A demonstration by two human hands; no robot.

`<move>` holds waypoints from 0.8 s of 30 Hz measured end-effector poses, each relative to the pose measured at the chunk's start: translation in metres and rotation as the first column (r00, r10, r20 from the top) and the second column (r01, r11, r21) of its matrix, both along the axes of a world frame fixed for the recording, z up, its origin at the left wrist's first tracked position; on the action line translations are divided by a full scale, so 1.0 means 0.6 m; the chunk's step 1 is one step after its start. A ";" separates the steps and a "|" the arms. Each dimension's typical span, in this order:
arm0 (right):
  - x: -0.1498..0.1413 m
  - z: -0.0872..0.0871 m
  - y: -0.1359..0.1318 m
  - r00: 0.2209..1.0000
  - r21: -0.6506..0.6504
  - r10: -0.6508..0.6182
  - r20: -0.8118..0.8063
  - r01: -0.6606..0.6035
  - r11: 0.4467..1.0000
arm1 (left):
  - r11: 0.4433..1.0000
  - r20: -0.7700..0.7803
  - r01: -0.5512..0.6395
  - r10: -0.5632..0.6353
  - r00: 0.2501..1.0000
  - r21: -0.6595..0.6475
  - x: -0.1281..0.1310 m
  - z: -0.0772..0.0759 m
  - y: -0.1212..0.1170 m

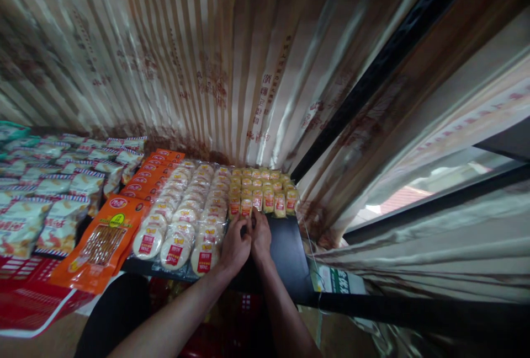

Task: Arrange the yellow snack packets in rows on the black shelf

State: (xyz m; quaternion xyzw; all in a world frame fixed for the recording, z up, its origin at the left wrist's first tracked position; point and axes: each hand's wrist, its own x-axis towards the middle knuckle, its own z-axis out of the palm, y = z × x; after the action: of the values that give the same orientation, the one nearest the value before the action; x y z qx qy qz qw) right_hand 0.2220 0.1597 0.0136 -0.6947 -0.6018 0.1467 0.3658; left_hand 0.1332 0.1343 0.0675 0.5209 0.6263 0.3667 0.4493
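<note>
Side by side at the front of the rows of small yellow snack packets [268,201], my two hands reach over a dark shelf board. My left hand [237,246] has its fingers closed in at the lower left of one small snack packet [245,207] with a red label. My right hand [260,235] is closed at that packet's right side, its fingertips partly hidden. Left of my hands lie overlapping rows of round white rice crackers [176,251] in clear wrappers with red labels.
Further left are orange snack bags [108,231] and white puffed-snack bags [64,223]. A red basket [25,303] with a white handle stands below them. Behind hangs a striped curtain [199,60]. A black metal post [351,104] rises at the right.
</note>
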 end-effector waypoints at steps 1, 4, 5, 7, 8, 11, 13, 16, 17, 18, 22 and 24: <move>0.000 -0.001 0.000 1.000 0.006 0.000 -0.002 0.000 1.000 | 1.000 -0.002 0.003 -0.003 1.000 -0.003 0.000 -0.001 -0.001; 0.002 -0.004 -0.002 1.000 0.032 -0.003 -0.028 0.004 0.999 | 1.000 -0.011 0.005 -0.005 1.000 -0.005 0.002 -0.001 -0.004; 0.003 -0.006 -0.003 0.999 0.038 -0.001 -0.046 0.002 0.999 | 1.000 -0.014 0.004 -0.004 1.000 0.000 0.002 0.000 -0.006; 0.006 -0.009 -0.003 0.995 0.038 0.010 -0.097 -0.006 0.999 | 1.000 -0.018 0.001 -0.001 1.000 0.010 0.004 0.003 -0.010; 0.007 -0.010 -0.004 0.992 0.035 0.019 -0.126 -0.015 0.999 | 1.000 -0.018 0.001 -0.001 1.000 0.017 0.004 0.006 -0.012; 0.010 -0.011 -0.005 0.983 0.036 0.035 -0.179 -0.029 0.999 | 1.000 -0.023 0.008 -0.008 1.000 0.027 0.008 0.016 -0.017; 0.011 -0.008 -0.009 0.985 0.037 0.027 -0.170 -0.021 0.999 | 1.000 -0.037 0.010 -0.010 0.999 0.024 0.010 0.023 -0.022; 0.011 -0.001 -0.022 0.990 0.039 0.009 -0.139 -0.003 0.999 | 1.000 -0.042 -0.001 0.002 0.999 0.022 0.012 0.031 -0.033; 0.010 0.001 -0.028 0.991 0.043 0.002 -0.135 0.004 0.999 | 1.000 -0.041 -0.002 0.003 0.999 0.024 0.013 0.032 -0.038; 0.009 0.003 -0.036 0.991 0.045 -0.007 -0.132 0.013 0.999 | 1.000 -0.042 0.003 -0.002 0.999 0.025 0.013 0.033 -0.044; 0.005 0.002 -0.071 0.995 0.022 -0.022 -0.099 0.024 0.999 | 0.998 -0.071 0.065 -0.064 0.995 0.010 0.014 0.026 -0.078; 0.004 -0.002 -0.089 0.996 0.019 -0.019 -0.085 0.021 1.000 | 0.996 -0.082 0.090 -0.089 0.993 0.001 0.014 0.017 -0.099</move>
State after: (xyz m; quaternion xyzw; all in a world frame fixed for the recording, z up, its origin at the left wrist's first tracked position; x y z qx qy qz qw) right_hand 0.2241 0.1064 0.0123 -0.6902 -0.5800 0.1666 0.3994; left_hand 0.1418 0.0751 0.0779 0.5641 0.6193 0.3260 0.4381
